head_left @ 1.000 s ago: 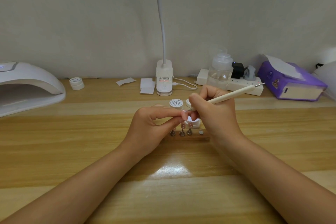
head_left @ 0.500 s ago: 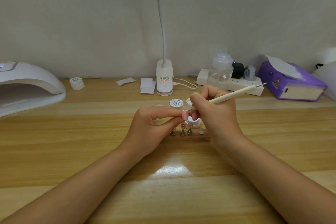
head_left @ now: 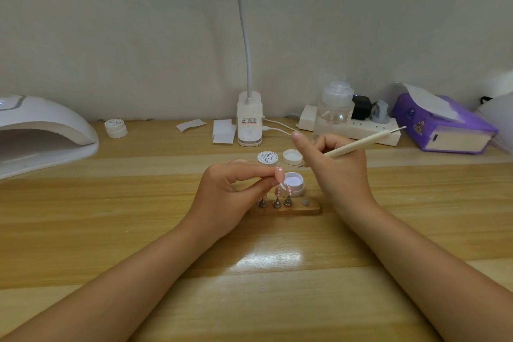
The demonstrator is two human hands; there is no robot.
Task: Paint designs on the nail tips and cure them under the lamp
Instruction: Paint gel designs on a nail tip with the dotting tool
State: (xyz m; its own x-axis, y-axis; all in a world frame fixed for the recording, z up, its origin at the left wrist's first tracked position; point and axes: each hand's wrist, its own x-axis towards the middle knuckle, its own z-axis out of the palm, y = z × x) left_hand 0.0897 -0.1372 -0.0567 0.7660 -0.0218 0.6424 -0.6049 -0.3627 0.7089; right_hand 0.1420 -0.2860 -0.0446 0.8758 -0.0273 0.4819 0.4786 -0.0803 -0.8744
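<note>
pink nail tip [head_left: 279, 174] pinched in left hand [head_left: 233, 191]; right hand [head_left: 337, 168] apart.

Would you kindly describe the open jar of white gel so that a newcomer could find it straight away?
Start at the wooden nail stand in the middle of the table, between the two hands. Directly behind its pegs sits the open jar of white gel. Unlike the closed labelled jar and the loose lid farther back, it shows white gel inside.

Open jar [head_left: 293, 183] behind wooden stand [head_left: 288, 209]
</note>
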